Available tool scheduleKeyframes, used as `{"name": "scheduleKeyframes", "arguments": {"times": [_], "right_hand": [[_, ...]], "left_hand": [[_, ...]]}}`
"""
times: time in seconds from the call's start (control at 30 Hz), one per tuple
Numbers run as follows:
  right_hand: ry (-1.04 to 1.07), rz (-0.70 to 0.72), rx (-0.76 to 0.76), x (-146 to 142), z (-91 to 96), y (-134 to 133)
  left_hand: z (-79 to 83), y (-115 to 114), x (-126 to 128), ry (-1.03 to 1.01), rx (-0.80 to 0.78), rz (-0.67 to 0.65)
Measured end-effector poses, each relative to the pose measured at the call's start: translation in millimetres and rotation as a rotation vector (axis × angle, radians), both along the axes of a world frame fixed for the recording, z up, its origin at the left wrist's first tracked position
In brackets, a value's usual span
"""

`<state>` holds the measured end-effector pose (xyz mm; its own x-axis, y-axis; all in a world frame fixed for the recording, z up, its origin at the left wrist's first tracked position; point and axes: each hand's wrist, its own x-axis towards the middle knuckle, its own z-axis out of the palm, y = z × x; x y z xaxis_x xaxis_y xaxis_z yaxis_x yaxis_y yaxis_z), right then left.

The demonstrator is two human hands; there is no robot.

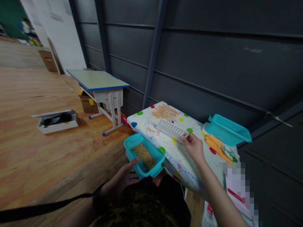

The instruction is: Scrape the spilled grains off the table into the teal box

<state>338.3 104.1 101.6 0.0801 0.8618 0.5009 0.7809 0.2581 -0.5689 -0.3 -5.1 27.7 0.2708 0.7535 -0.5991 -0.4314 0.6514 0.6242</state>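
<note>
With my left hand I grip the near side of a turquoise plastic container, held beside the table's edge. Round beige beans, like soybeans, lie on its bottom. My right hand pinches one end of a long white slotted tray, its row of slots facing up. The slotted tray is low over the tablecloth or resting on it; I cannot tell which. Beyond it, a patch of loose beans is spread on the cloth, and a smaller scatter lies near its left end.
The spotted tablecloth covers the table. On its right are another turquoise container, an orange cloth and a clear round item. A dark panelled wall rises behind. To the left stand a school desk and an open white box.
</note>
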Motion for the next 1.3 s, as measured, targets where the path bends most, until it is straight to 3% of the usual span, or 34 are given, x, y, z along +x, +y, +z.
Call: {"name": "scheduleKeyframes", "arguments": {"times": [0.23, 0.5, 0.63, 0.97, 1.13, 1.3], "right_hand": [[0.065, -0.013, -0.038, -4.4, 1.0, -13.5], [0.065, 0.002, -0.061, -9.2, 1.2, -14.5], [0.066, 0.024, -0.085, -10.2, 1.1, -19.6], [0.096, 0.110, -0.119, -23.2, 2.2, -52.3], [0.089, 0.020, -0.038, -27.7, 7.3, -47.7], [0.019, -0.058, -0.009, -33.9, 8.0, -32.8]], "left_hand": [[-4.4, 3.8, 2.0, 0.040, -0.015, 0.014], [7.9, -0.9, 2.0, 0.039, 0.021, 0.014], [1.6, 3.8, 2.9, 0.062, -0.031, 0.020], [0.8, 2.4, -0.2, 0.036, -0.021, 0.029], [-7.3, 3.1, -0.9, 0.022, 0.011, 0.014], [2.6, -0.5, -1.4, 0.016, 0.020, 0.025]]}}
